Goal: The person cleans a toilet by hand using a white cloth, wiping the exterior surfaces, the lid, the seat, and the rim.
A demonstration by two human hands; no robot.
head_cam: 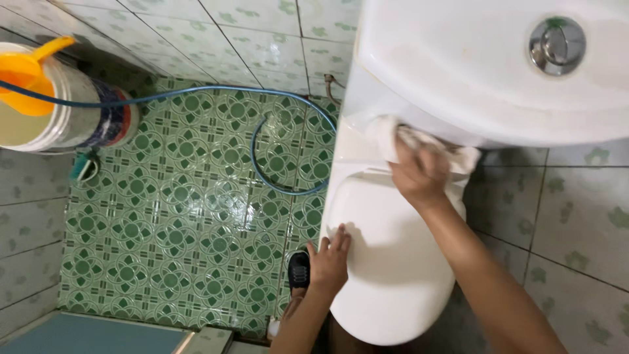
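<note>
Cloth [406,141], white, is bunched in the clenched right hand [419,176] and pressed where the cistern [472,72] meets the toilet base. Left hand [329,260] lies open, fingers spread, on the shut lid [393,262]. Blue hose [262,124] loops over the green floor [177,223].

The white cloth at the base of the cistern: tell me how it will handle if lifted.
The white cloth looks soft and floppy: it bunches in folds under the right hand. Probably light, since one hand presses it against the toilet. Whether it is wet cannot be told.
</note>
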